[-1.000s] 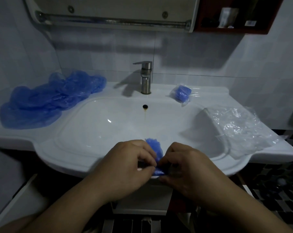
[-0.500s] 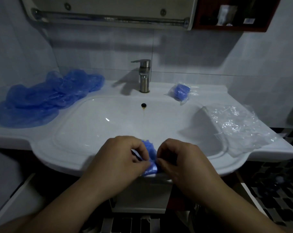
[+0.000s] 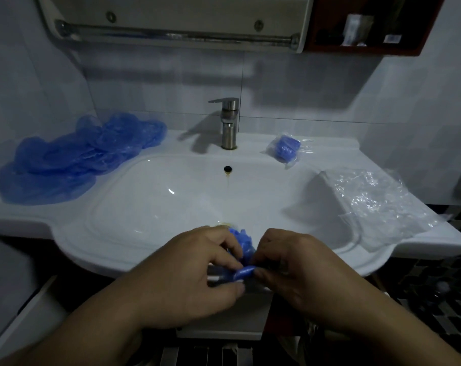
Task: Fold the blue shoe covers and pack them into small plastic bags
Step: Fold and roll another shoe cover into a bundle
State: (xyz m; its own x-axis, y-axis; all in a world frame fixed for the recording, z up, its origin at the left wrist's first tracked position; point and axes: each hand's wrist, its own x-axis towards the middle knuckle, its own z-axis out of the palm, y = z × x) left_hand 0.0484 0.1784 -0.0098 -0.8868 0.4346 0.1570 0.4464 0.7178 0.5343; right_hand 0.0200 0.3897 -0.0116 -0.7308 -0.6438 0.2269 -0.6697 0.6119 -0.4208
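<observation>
Over the front rim of the basin (image 3: pixel 144 262), midway between our two hands, we hold one blue shoe cover (image 3: pixel 243 256), scrunched to a small bundle. Its lower part lies as a short roll running left to right, and a ruffled end stands up behind it, toward the tap (image 3: pixel 229 125). The left hand (image 3: pixel 195 276) takes the roll's left end and the right hand (image 3: pixel 298 270) the other. Both sets of fingers are curled narrow and pinch the film, so neither hand is nearer. We judge the next tuck must turn that ruffled end down along the roll.

The film is thin, glossy and crinkled. It will likely spring open if we let go.

Further out, a loose pile of covers (image 3: pixel 73 165) spreads translucent blue on the desk's (image 3: pixel 26 215) left wing. One packed bag (image 3: pixel 286 147) lies just right of the steel tap. A stack of clear plastic bags (image 3: pixel 380 204) rests on the right wing, nearer our right hand.
</observation>
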